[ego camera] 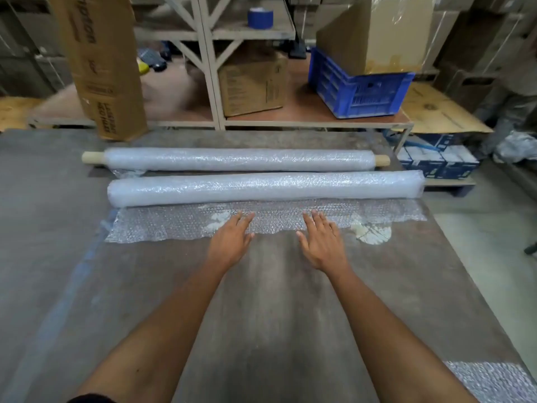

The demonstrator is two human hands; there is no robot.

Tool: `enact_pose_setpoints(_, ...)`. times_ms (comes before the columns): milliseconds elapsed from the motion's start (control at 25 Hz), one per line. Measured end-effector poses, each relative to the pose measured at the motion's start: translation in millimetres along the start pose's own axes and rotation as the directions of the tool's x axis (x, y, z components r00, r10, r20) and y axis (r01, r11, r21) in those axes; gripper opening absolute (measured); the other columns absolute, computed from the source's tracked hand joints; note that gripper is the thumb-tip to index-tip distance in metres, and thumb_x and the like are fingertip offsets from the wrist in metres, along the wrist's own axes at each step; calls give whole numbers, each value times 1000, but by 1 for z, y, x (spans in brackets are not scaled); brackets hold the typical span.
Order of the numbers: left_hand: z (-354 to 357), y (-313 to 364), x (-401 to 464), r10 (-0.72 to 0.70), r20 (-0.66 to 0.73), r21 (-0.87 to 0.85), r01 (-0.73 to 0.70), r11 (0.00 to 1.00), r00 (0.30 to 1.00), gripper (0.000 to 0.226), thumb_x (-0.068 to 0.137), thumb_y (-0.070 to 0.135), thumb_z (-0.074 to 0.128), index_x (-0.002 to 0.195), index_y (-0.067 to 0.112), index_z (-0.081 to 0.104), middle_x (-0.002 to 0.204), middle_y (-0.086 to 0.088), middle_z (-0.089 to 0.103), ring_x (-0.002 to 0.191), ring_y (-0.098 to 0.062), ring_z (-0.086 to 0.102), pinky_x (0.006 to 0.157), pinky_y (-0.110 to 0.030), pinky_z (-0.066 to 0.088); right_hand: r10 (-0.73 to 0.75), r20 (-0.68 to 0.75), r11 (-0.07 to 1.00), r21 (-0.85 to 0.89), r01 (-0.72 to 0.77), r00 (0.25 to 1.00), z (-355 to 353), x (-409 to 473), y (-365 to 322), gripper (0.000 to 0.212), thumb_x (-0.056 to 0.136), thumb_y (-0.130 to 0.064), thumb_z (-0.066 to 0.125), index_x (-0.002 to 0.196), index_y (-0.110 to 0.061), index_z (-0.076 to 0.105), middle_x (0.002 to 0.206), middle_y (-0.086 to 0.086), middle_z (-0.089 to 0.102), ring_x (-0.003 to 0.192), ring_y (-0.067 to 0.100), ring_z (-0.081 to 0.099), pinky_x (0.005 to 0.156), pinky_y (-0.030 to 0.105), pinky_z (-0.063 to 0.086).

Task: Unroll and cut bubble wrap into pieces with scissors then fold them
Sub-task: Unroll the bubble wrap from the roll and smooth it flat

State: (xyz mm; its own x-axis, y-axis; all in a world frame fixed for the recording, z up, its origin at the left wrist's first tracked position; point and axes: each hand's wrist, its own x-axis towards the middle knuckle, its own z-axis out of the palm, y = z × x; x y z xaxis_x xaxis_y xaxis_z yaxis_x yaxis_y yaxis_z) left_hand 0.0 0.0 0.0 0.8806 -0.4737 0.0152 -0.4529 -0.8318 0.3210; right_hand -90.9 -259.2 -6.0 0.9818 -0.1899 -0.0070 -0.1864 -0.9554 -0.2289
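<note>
Two long rolls of bubble wrap lie across the grey table (261, 301). The near roll (264, 188) has a short unrolled flap (162, 225) spread flat toward me. The far roll (238, 159) sits on a wooden core that sticks out at both ends. My left hand (231, 242) and my right hand (322, 245) lie flat with straight fingers, fingertips on the flap's near edge, palms over bare table. Neither holds anything. No scissors are in view.
A piece of bubble wrap (491, 382) lies at the table's near right corner. A tall cardboard box (101, 65) stands at the table's back left. Behind are a shelf with a blue tape roll (260, 13), a brown carton (251, 82) and a blue crate (357, 88).
</note>
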Motion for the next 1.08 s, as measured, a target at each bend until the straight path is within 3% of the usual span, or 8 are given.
enact_pose_setpoints(160, 13, -16, 39, 12, 83, 72, -18, 997, 996, 61, 111, 44, 50, 167, 32, 28, 175, -12, 21, 154, -37, 37, 120, -53, 38, 26, 41, 999, 41, -27, 999, 14, 35, 19, 64, 112, -50, 34, 168, -21, 25, 176, 10, 21, 163, 28, 19, 128, 51, 18)
enact_pose_setpoints(360, 35, -62, 68, -97, 78, 142, 85, 986, 992, 48, 114, 38, 39, 162, 36, 34, 172, -15, 26, 152, -38, 39, 116, -61, 42, 16, 93, 999, 38, -20, 996, 37, 74, 30, 62, 113, -51, 28, 169, -25, 20, 178, 8, 14, 162, 31, 20, 127, 58, 22)
enact_pose_setpoints(480, 43, -87, 69, -143, 136, 137, 125, 983, 980, 60, 113, 55, 22, 169, 39, 9, 178, -9, 7, 163, -31, 12, 131, -57, 15, 78, 95, 996, 26, -81, 992, 45, 83, 40, 59, 113, -49, 27, 168, -30, 20, 178, 4, 13, 163, 30, 15, 126, 61, 21)
enact_pose_setpoints(600, 46, -106, 64, -129, 186, 147, 102, 984, 974, 68, 108, 67, 11, 168, 41, -6, 177, 2, -15, 164, -20, -9, 131, -55, -2, 90, 69, 996, 8, -91, 994, 58, 79, 37, 56, 113, -48, 28, 166, -32, 20, 175, 5, 19, 161, 31, 20, 121, 61, 26)
enact_pose_setpoints(840, 31, -139, 1, -90, 170, 166, 61, 984, 981, 81, 94, 77, -4, 168, 43, -6, 178, 6, -9, 164, -18, -2, 130, -57, 3, 56, 20, 998, 14, -57, 998, 61, 23, 2, 51, 111, -46, 39, 158, -27, 40, 159, 6, 42, 144, 31, 42, 114, 58, 34)
enact_pose_setpoints(1080, 18, -163, -121, -140, 198, 173, 106, 979, 970, 82, 92, 79, -3, 167, 46, -1, 178, 9, -4, 164, -16, 0, 130, -57, 8, -24, 13, 999, 40, 23, 1000, 72, -69, -31, 53, 111, -40, 42, 163, -34, 32, 139, 5, 45, 123, 27, 48, 101, 51, 36)
